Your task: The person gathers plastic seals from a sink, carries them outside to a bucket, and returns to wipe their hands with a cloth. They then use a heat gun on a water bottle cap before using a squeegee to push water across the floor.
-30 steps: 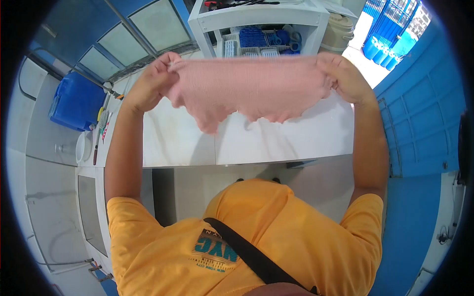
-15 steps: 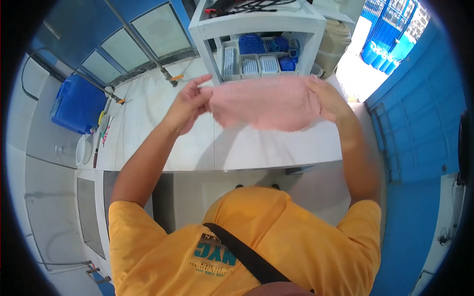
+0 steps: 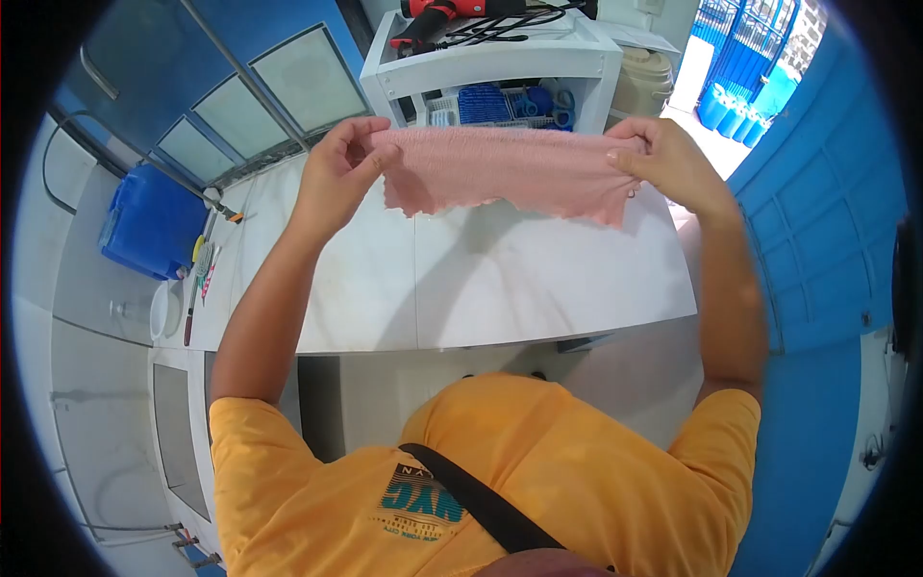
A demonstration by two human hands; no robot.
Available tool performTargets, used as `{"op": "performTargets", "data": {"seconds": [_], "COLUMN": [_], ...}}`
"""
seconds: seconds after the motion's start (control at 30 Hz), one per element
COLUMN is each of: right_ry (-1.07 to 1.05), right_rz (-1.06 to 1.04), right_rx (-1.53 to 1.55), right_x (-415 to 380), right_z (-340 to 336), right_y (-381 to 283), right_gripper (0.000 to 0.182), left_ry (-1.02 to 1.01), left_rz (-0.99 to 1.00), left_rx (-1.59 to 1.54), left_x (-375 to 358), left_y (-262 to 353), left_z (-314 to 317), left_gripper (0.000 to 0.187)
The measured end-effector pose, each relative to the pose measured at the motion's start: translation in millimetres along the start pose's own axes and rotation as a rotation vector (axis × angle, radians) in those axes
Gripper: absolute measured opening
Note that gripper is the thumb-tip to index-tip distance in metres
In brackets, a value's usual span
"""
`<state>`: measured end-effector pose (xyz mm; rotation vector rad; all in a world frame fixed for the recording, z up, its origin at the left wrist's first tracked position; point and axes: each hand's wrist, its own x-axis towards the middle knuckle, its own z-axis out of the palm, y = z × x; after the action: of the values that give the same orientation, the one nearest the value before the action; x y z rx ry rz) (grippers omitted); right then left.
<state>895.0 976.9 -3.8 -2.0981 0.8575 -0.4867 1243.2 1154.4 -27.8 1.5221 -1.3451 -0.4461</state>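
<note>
A pink cloth (image 3: 500, 171) with a ragged lower edge is stretched between my two hands, held up over the white counter (image 3: 538, 279). My left hand (image 3: 348, 168) pinches its upper left corner between thumb and fingers. At the opposite end, my right hand (image 3: 665, 163) grips the upper right corner, thumb facing me. The upper edge runs nearly straight from hand to hand, and the rest hangs down. A shadow falls on the counter below it.
Behind the cloth stands a white shelf unit (image 3: 500, 65) with a red and black power tool (image 3: 433, 21) and black cable on top. Blue scissors (image 3: 562, 101) show inside. At left are a blue jerrycan (image 3: 154, 219), a white bowl (image 3: 165, 310) and a metal pipe (image 3: 245, 77).
Both hands have moved apart, pulling the cloth wider and tauter. It has risen slightly in view, and its lower edge now hangs ragged. The left fingers have closed more on the corner.
</note>
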Motion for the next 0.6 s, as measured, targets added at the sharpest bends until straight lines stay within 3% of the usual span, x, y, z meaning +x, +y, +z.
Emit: {"op": "performTargets", "data": {"seconds": [0.03, 0.07, 0.1, 0.13, 0.17, 0.23, 0.3, 0.4, 0.47, 0.53, 0.6], "right_ry": [0.006, 0.006, 0.063, 0.093, 0.121, 0.074, 0.100, 0.207, 0.532, 0.604, 0.683], "right_rz": [0.070, 0.066, -0.133, -0.236, -0.338, -0.196, -0.301, -0.247, -0.467, -0.460, -0.457], "right_rx": [-0.240, -0.241, -0.213, -0.198, -0.187, -0.123, -0.103, -0.232, -0.448, -0.514, -0.582], "right_x": [-0.6, 3.9, 11.1, 17.8, 24.6, 34.3, 62.0, 105.6, 145.9, 160.0, 180.2], "right_z": [-3.7, -7.7, -15.2, -21.5, -27.8, -41.7, -55.1, -72.6, -74.9, -50.2, -27.1], "right_y": [-10.5, -3.8, 9.3, 9.8, 10.4, -1.3, 1.4, -21.0, -19.6, -29.9, -23.3], "right_gripper": [0.025, 0.025, 0.026, 0.028, 0.030, 0.031, 0.031, 0.028, 0.039, 0.043, 0.047], "left_ry": [-0.013, -0.026, -0.022, -0.003, 0.002, 0.011, -0.182, -0.073, 0.011, 0.284, 0.165], "left_rz": [-0.001, -0.002, -0.002, 0.186, 0.202, 0.234, 0.064, 0.141, 0.142, 0.243, 0.385], "left_rx": [0.139, 0.277, 0.277, 0.347, 0.329, 0.293, 0.093, 0.234, 0.336, 0.752, 0.740], "left_x": [3.6, 7.2, 13.0, 21.6, 26.7, 36.1, 62.4, 123.7, 156.7, 179.6, 189.1], "left_y": [5.8, 7.8, 5.3, 5.6, 8.7, 21.2, 32.6, 36.0, 33.5, 25.9, 16.0], "left_z": [-5.2, -9.6, -14.4, -19.0, -22.8, -28.7, -41.0, -49.6, -46.7, -29.7, 1.1], "left_gripper": [0.033, 0.029, 0.029, 0.027, 0.026, 0.024, 0.021, 0.028, 0.033, 0.044, 0.050]}}
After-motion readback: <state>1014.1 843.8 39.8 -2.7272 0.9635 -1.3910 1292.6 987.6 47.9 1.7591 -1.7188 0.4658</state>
